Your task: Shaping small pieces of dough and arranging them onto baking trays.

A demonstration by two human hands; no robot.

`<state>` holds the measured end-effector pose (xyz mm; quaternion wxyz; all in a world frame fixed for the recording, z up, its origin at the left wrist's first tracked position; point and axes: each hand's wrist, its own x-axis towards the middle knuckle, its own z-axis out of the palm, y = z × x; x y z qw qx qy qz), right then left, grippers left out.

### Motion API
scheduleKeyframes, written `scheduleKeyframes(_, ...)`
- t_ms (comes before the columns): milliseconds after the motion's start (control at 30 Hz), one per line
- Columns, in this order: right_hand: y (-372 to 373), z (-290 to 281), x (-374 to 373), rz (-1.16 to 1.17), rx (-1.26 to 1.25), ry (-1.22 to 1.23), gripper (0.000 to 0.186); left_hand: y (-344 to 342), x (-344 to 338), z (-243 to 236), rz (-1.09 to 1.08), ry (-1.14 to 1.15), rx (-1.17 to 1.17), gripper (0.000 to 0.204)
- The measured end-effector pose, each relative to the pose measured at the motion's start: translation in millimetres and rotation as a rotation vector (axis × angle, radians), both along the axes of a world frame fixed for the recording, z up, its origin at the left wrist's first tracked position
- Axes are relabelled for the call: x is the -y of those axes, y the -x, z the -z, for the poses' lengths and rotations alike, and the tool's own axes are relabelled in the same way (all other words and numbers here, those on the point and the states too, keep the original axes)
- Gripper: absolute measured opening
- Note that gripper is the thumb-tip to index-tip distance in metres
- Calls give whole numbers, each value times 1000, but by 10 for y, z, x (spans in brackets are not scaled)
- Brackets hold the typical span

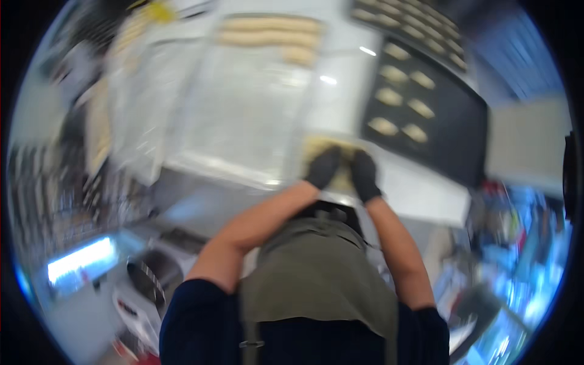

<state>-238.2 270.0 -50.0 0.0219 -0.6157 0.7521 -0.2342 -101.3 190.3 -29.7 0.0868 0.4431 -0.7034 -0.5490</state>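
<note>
Both of my hands wear dark gloves and are close together at the table's front edge. My left hand rests over the left part of a pale yellow, roughly square piece, perhaps a board or a sheet. Over its right part is my right hand. Motion blur smears the fingers, so their pose and anything small between them cannot be made out. Right of my hands, a dark baking tray carries several pale, pointed dough pieces.
A large tray under clear plastic lies left of my hands, with long dough rolls at its far end. Another plastic-covered tray is farther left. A second dark tray full of dough pieces stands at the far right of the white table.
</note>
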Motion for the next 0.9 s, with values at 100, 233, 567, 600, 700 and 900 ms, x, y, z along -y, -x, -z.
scheduleKeyframes(100,246,14,-157,155,139,-128,27,165,-124,130,-131,560,65,32)
scheduleKeyframes(233,286,-104,-361,-85,14,-37,39,305,-290,54,92,653,235,24)
scheduleKeyframes(567,322,-85,-100,-182,-33,-110,31,282,-100,58,-52,772,306,17)
scheduleKeyframes(600,383,-55,-87,-208,-9,-102,32,293,-102,38,-48,756,312,16)
scheduleKeyframes(700,199,-276,37,-218,-21,-211,31,213,-58,23,-33,717,284,16)
scheduleKeyframes(900,118,-393,10,-216,131,-201,30,33,-13,-257,-35,746,223,17)
